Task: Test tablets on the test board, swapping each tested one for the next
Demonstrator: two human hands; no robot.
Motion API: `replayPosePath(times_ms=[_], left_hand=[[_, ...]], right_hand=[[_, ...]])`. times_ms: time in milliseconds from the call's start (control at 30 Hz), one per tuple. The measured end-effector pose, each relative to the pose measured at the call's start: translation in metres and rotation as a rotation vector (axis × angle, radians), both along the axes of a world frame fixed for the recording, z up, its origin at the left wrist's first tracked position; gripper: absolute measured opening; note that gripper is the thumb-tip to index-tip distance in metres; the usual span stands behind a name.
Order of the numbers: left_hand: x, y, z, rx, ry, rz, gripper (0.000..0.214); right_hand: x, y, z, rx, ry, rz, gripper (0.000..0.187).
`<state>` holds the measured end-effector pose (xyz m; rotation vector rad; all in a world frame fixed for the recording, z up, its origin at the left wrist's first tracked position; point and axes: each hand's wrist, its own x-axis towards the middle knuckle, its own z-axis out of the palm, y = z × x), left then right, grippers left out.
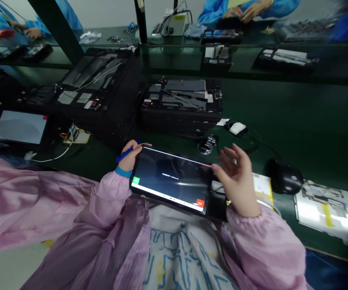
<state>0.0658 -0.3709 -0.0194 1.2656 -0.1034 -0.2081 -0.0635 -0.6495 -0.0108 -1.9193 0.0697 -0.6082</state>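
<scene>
A tablet [158, 169] with a lit dark screen is held tilted in front of my body. White bars run along its edges, with a green square at the left and a red square at the lower right. My left hand [128, 158] grips its left end, and a blue pen [127, 153] lies between that hand's fingers. Beside the tablet's upper right corner is my right hand [237, 177], fingers spread and slightly curled. Its thumb tip is at that corner; I cannot tell whether it touches. A dark device with a cable lies partly hidden under the right hand.
Stacks of black tablet housings [181, 117] stand behind, a taller stack [110, 92] to the left. At right are a black rounded device [287, 177] and a silver panel [327, 209]. A coiled cable [237, 128] lies nearby. Co-workers' hands [254, 11] work across the bench and at left.
</scene>
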Motion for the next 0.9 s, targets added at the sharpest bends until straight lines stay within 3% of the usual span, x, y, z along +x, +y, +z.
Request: replayPosePath(times_ms=[67, 133, 200, 300, 367, 467, 600, 733, 900], left_hand=[[-0.001, 0.0, -0.002, -0.009, 0.009, 0.003, 0.038], [-0.002, 0.0, -0.002, -0.005, 0.02, 0.009, 0.037], [-0.003, -0.001, -0.002, -0.002, 0.025, 0.011, 0.036], [-0.005, 0.0, -0.001, -0.024, 0.021, 0.004, 0.036], [-0.006, 0.0, -0.001, -0.049, 0.017, 0.0, 0.037], [-0.008, 0.001, 0.0, -0.07, 0.018, -0.001, 0.035], [-0.01, 0.002, 0.0, -0.061, 0.025, -0.003, 0.034], [-0.009, 0.003, -0.003, -0.053, 0.041, 0.002, 0.034], [-0.005, 0.002, -0.001, -0.011, 0.035, 0.032, 0.032]], right_hand=[[-0.003, 0.036, 0.013, -0.244, -0.013, 0.09, 0.061], [-0.012, 0.078, 0.024, -0.473, -0.003, 0.31, 0.058], [-0.019, 0.116, 0.028, -0.653, 0.014, 0.49, 0.066], [-0.022, 0.151, 0.024, -0.781, 0.058, 0.583, 0.073], [-0.019, 0.156, 0.023, -0.793, 0.071, 0.581, 0.07], [-0.015, 0.137, 0.028, -0.721, 0.048, 0.511, 0.071], [-0.02, 0.084, 0.029, -0.587, 0.072, 0.255, 0.059], [-0.038, 0.032, 0.011, -0.541, 0.115, 0.098, 0.055], [-0.059, -0.01, -0.015, -0.489, 0.138, -0.008, 0.036]])
